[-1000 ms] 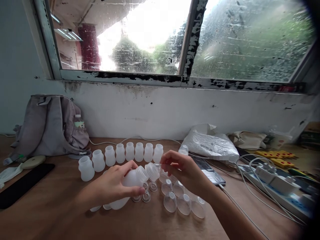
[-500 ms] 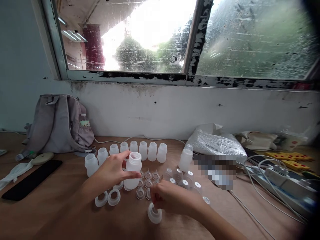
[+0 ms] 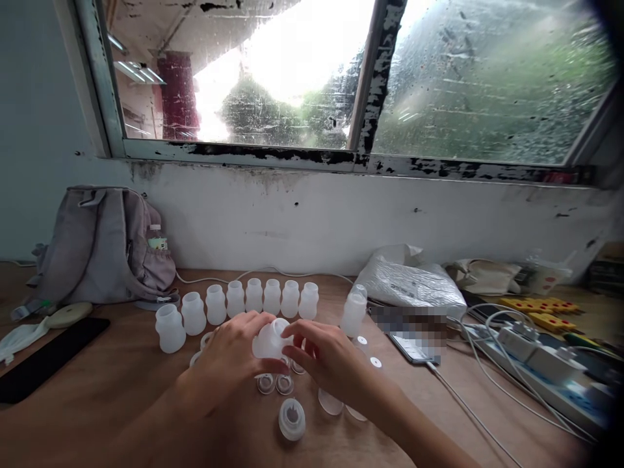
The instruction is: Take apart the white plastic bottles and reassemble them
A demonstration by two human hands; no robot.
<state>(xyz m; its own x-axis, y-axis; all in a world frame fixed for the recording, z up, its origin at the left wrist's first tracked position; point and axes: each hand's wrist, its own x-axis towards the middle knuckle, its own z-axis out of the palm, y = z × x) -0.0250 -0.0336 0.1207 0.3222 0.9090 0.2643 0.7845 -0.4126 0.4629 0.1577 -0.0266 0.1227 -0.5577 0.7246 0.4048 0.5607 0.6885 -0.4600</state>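
Here, left hand [image 3: 230,350]: one bottle [image 3: 268,341], perhaps tilted; eight lined-up bottles [image 3: 254,299].

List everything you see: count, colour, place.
Row bottles: eight, white, back
Held bottle: one, white, centre
Further bottle: at least one, white, right of row
Foremost ring: one, white, front
Small discs: several, clear, centre
Domes: several, clear, centre right
Backpack: one, grey, left
Slab: one, black, left
Parcel: one, silver, back right
Phone: one, dark, right
Power strip: one, white, right
Window: one, grey, back
Table: one, brown, beneath
Left hand: one, around held bottle
Right hand: one, near its mouth
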